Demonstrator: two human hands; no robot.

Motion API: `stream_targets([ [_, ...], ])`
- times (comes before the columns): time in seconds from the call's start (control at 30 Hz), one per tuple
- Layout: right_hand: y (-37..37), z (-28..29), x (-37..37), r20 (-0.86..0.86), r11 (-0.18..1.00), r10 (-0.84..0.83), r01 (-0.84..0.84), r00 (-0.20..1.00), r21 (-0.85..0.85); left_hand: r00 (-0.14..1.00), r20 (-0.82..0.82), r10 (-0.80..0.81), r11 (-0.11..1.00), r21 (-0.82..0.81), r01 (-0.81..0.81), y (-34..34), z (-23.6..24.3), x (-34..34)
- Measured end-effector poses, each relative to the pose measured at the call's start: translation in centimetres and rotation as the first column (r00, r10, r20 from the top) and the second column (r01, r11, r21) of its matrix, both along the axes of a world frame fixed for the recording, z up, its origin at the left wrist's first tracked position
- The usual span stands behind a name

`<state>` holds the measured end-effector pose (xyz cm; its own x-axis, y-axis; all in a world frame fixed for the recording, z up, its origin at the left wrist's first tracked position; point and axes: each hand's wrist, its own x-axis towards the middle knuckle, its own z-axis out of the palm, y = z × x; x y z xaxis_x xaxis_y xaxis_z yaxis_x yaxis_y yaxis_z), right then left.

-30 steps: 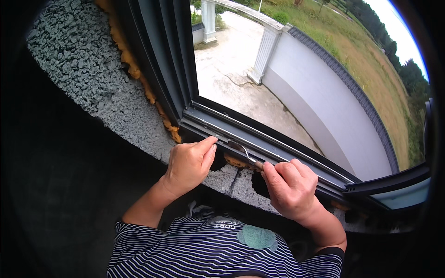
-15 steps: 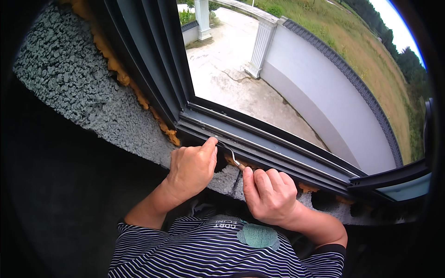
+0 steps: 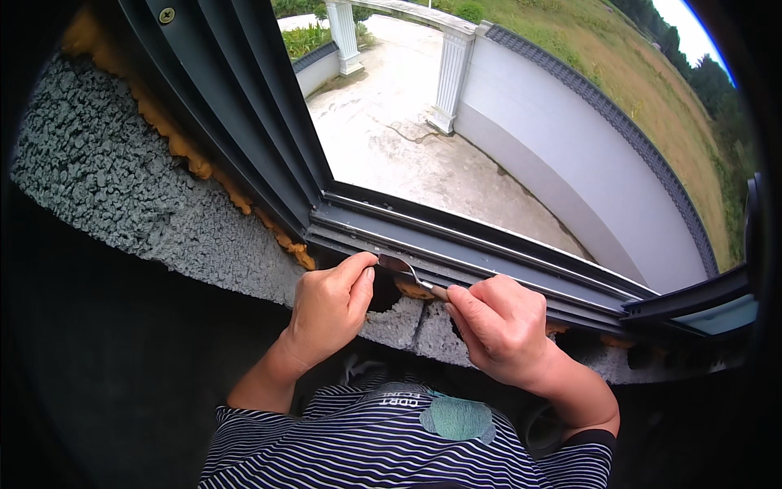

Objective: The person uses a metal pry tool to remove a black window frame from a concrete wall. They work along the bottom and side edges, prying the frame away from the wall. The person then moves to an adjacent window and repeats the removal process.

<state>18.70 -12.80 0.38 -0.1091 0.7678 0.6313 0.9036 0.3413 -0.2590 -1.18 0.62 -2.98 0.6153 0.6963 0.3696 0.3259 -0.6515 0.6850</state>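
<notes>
A small trowel (image 3: 397,264) with a narrow metal blade, a bent neck and a wooden handle is held level over the near edge of the dark window frame (image 3: 383,234). My right hand (image 3: 507,332) is closed around the handle. With thumb and forefinger, my left hand (image 3: 332,300) pinches the blade's far end, hiding its tip. Below the trowel, a dark gap and some orange foam (image 3: 411,289) show between the frame and the rough grey masonry (image 3: 389,323). Small pale specks lie on the frame's lower track near my left hand.
Orange foam (image 3: 198,165) runs along the frame's left side, beside a rough grey wall edge (image 3: 98,155). An open window sash (image 3: 692,306) juts out at the right. Beyond the opening are a paved yard (image 3: 407,163) and a curved white wall (image 3: 538,134).
My right hand has moved right and slightly down, drawing the handle with it. The trowel's blade now shows broadside between my hands. The view has shifted a little.
</notes>
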Motion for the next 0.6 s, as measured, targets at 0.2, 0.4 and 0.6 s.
stream_targets([
  [0.2, -0.4, 0.7, 0.8, 0.161, 0.999, -0.010, 0.002, 0.987, 0.047, 0.986, 0.167, 0.022, 0.982, 0.180, -0.053, -1.0, -1.6, -0.9],
  [0.4, -0.2, 1.5, -0.1, 0.270, 1.000, 0.006, 0.003, 0.963, -0.031, 0.981, 0.194, -0.003, 0.953, 0.299, -0.056, -1.7, -4.1, -1.9],
  [0.6, 1.0, 0.9, -0.3, 0.232, 0.998, 0.035, -0.023, 0.972, -0.054, 0.982, 0.169, -0.084, 0.907, 0.420, 0.005, -1.6, -7.3, -2.1],
])
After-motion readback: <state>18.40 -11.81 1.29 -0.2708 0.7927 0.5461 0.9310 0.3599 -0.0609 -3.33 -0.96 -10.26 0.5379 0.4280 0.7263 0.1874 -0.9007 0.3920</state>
